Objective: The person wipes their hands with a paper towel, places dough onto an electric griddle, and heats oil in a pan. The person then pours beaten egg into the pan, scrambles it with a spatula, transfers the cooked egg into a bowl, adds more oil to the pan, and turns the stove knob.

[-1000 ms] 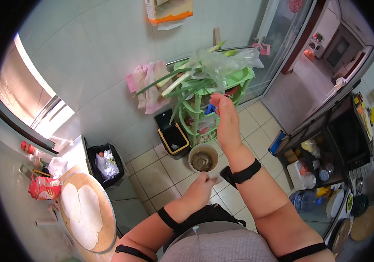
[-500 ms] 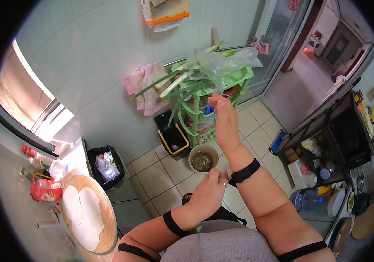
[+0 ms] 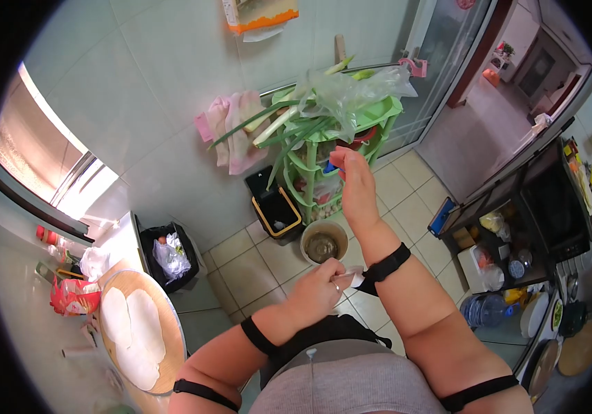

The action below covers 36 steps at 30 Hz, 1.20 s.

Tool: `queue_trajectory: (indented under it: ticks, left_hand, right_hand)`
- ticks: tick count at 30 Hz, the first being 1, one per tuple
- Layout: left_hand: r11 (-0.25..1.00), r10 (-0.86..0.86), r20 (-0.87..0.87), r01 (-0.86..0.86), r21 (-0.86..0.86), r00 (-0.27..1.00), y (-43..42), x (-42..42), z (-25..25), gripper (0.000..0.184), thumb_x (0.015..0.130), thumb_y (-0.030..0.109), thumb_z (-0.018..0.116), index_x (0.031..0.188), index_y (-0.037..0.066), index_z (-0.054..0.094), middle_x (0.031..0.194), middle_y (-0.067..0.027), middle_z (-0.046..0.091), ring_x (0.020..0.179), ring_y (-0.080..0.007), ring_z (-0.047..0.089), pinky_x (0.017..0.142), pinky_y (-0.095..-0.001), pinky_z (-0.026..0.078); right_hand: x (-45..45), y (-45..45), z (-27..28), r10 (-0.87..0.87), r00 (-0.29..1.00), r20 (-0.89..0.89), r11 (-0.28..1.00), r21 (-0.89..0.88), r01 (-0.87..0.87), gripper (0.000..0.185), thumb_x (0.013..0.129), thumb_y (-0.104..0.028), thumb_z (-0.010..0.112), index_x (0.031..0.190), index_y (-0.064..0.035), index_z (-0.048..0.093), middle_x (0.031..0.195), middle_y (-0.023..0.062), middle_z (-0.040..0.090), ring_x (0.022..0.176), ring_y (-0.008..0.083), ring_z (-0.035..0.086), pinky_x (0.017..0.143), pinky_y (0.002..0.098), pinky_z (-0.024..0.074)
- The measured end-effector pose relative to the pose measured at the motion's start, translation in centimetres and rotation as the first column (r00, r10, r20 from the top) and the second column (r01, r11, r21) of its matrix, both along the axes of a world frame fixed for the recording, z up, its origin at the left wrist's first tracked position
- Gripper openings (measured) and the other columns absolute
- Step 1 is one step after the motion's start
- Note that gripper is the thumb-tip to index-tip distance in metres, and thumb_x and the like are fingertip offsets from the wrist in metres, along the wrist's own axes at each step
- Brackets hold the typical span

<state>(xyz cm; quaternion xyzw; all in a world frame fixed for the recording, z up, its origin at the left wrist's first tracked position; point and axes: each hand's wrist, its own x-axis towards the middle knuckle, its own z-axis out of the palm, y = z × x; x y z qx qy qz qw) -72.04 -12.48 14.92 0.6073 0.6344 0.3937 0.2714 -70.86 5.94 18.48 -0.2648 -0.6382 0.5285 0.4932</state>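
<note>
My left hand (image 3: 320, 293) is closed in a pinch on a small whitish strip (image 3: 355, 277) beside the black wristband (image 3: 387, 262) on my right wrist. The strip lies between my left fingertips and the band; I cannot make out exactly what it is. A ring shows on my left hand. My right hand (image 3: 358, 190) is raised in front of me, its fingers stretched out, with nothing in it. Behind it stands a green rack (image 3: 309, 148) bearing spring onions (image 3: 278, 127) and a clear plastic bag (image 3: 354, 96). Another black band crosses my left wrist.
On the left counter, white dough sheets (image 3: 137, 345) lie on a round board (image 3: 170, 321). Nearby is a lined black bin (image 3: 151, 241). A bucket (image 3: 323, 243) and a black bin with a yellow rim (image 3: 275, 210) stand on the tiled floor. Shelves (image 3: 503, 259) are at the right.
My left hand has moved left and slightly away from the right wristband. More of the whitish strip now shows between them. My right hand has barely moved.
</note>
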Motion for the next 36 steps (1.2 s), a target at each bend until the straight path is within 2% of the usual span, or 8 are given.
queue_trajectory:
  ticks: [4, 8, 10, 16, 19, 29, 32, 36]
  left_hand:
    - [0.971, -0.226, 0.016, 0.224, 0.088, 0.974, 0.6, -2.0, -0.1, 0.021, 0.080, -0.001, 0.053, 0.098, 0.006, 0.062, 0.095, -0.0087, 0.049, 0.077, -0.0236, 0.056, 0.066, -0.0333, 0.047]
    - [0.941, -0.271, 0.063, 0.251, 0.228, 0.960, 1.0, -2.5, 0.0, 0.028, 0.078, -0.004, 0.051, 0.101, 0.006, 0.062, 0.093, -0.0086, 0.048, 0.080, -0.0222, 0.055, 0.067, -0.0336, 0.047]
    - [0.963, -0.187, -0.017, 0.186, 0.196, 0.982, 0.7, -3.0, 1.2, 0.011, 0.084, 0.011, 0.058, 0.093, 0.005, 0.061, 0.089, -0.0096, 0.052, 0.078, -0.0265, 0.054, 0.068, -0.0338, 0.045]
    - [0.987, -0.131, -0.390, 0.156, 0.031, 0.911, -2.1, -5.5, 3.0, 0.023, 0.074, 0.015, 0.066, 0.096, 0.017, 0.066, 0.089, -0.0068, 0.054, 0.075, -0.0246, 0.057, 0.062, -0.0325, 0.048]
    - [0.939, -0.171, -0.471, 0.288, 0.187, 0.865, -3.6, -5.6, 2.0, 0.023, 0.071, 0.013, 0.067, 0.093, 0.019, 0.067, 0.085, -0.0063, 0.054, 0.069, -0.0222, 0.057, 0.055, -0.0317, 0.046]
    - [0.906, 0.092, -0.150, -0.020, 0.424, 0.984, -3.4, -1.8, 4.5, 0.040, 0.063, -0.001, 0.065, 0.101, 0.015, 0.067, 0.086, -0.0071, 0.050, 0.066, -0.0199, 0.053, 0.054, -0.0289, 0.046]
    - [0.901, 0.180, -0.197, -0.080, 0.427, 0.964, -2.3, 0.2, 4.8, 0.037, 0.067, 0.000, 0.061, 0.103, 0.010, 0.064, 0.086, -0.0104, 0.048, 0.070, -0.0236, 0.051, 0.057, -0.0304, 0.043]
    - [0.962, 0.019, -0.306, 0.065, 0.264, 0.952, -1.5, 2.4, 2.0, 0.036, 0.073, 0.011, 0.066, 0.109, 0.012, 0.063, 0.084, -0.0079, 0.050, 0.065, -0.0247, 0.052, 0.057, -0.0318, 0.045]
  right_hand:
    - [-0.2, -0.6, 0.3, 0.023, 1.000, -0.005, 1.000, -0.011, -0.023, 0.035, 0.095, -0.025, 0.036, 0.096, 0.0031, 0.058, 0.104, 0.0141, 0.055, 0.093, 0.0233, 0.053, 0.086, 0.0332, 0.0405]
    - [-0.3, -0.7, 1.2, 0.049, 0.999, -0.021, 0.996, -0.070, -0.050, 0.036, 0.095, -0.026, 0.035, 0.096, 0.0024, 0.058, 0.101, 0.0134, 0.056, 0.092, 0.0229, 0.053, 0.086, 0.0332, 0.0403]
    - [0.0, -1.1, 1.9, 0.066, 0.997, -0.030, 0.991, -0.112, -0.069, 0.036, 0.095, -0.026, 0.035, 0.096, 0.0022, 0.058, 0.100, 0.0133, 0.056, 0.092, 0.0226, 0.053, 0.086, 0.0334, 0.0402]
    - [0.9, -1.6, 3.6, 0.146, 0.989, -0.003, 0.989, -0.012, -0.146, 0.037, 0.096, -0.030, 0.034, 0.100, -0.0021, 0.058, 0.111, 0.0105, 0.054, 0.098, 0.0190, 0.053, 0.088, 0.0324, 0.0386]
    - [1.4, -1.2, 4.5, 0.185, 0.982, 0.022, 0.982, -0.029, -0.185, 0.038, 0.096, -0.035, 0.033, 0.104, -0.0065, 0.056, 0.120, 0.0075, 0.052, 0.104, 0.0167, 0.053, 0.090, 0.0315, 0.0368]
    - [1.1, -1.7, 6.6, 0.182, 0.982, -0.045, 0.982, -0.041, -0.184, 0.037, 0.097, -0.034, 0.032, 0.104, -0.0069, 0.056, 0.122, 0.0074, 0.051, 0.104, 0.0160, 0.053, 0.090, 0.0305, 0.0358]
    - [0.2, -1.8, 6.1, 0.087, 0.987, -0.135, 0.994, -0.060, -0.095, 0.033, 0.096, -0.022, 0.036, 0.096, 0.0030, 0.058, 0.106, 0.0142, 0.055, 0.092, 0.0217, 0.054, 0.086, 0.0325, 0.0409]
    - [0.4, -1.3, 5.8, 0.083, 0.986, -0.141, 0.990, -0.103, -0.099, 0.033, 0.095, -0.023, 0.036, 0.096, 0.0028, 0.057, 0.105, 0.0135, 0.055, 0.092, 0.0216, 0.054, 0.086, 0.0325, 0.0409]
